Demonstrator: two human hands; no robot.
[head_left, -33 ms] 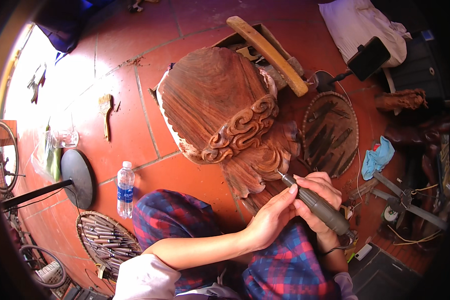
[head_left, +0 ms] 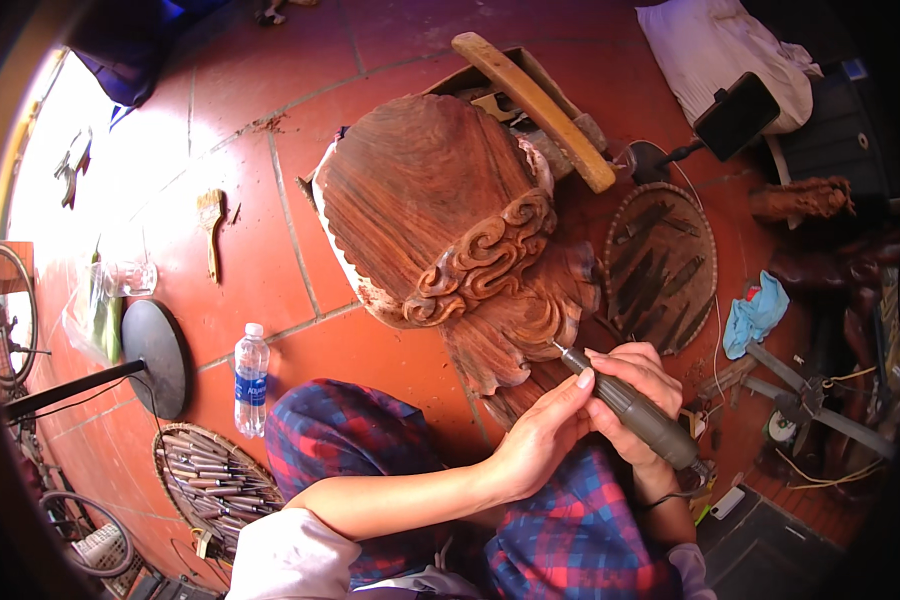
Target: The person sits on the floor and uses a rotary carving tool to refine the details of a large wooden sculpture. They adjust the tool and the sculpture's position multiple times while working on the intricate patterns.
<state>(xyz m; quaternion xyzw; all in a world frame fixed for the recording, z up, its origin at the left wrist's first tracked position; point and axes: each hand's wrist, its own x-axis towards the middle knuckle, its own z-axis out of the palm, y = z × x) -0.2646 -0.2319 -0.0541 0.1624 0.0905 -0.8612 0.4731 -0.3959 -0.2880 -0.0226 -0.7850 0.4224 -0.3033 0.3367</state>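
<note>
My right hand [head_left: 652,382] is wrapped round a dark grey rotary tool [head_left: 645,422], its cord trailing from the back end. With thumb and fingers, my left hand [head_left: 542,436] steadies the same tool near its front. The thin bit points up and left at the fanned, carved lower part of a reddish-brown wood carving [head_left: 420,190]. Whether the bit touches the wood, I cannot tell. Scrollwork runs across the carving above the bit, and a broad smooth face with straight grain lies beyond. Some fingers of my left hand are hidden behind the tool.
Right of the carving lies a round woven tray [head_left: 660,325] with dark wood slivers. A wooden bar [head_left: 535,110] leans behind. Leftward are a water bottle [head_left: 251,385], a brush [head_left: 211,225], a black round stand base [head_left: 160,360] and a basket of handled tools [head_left: 205,470]. A phone holder [head_left: 735,115] stands at far right.
</note>
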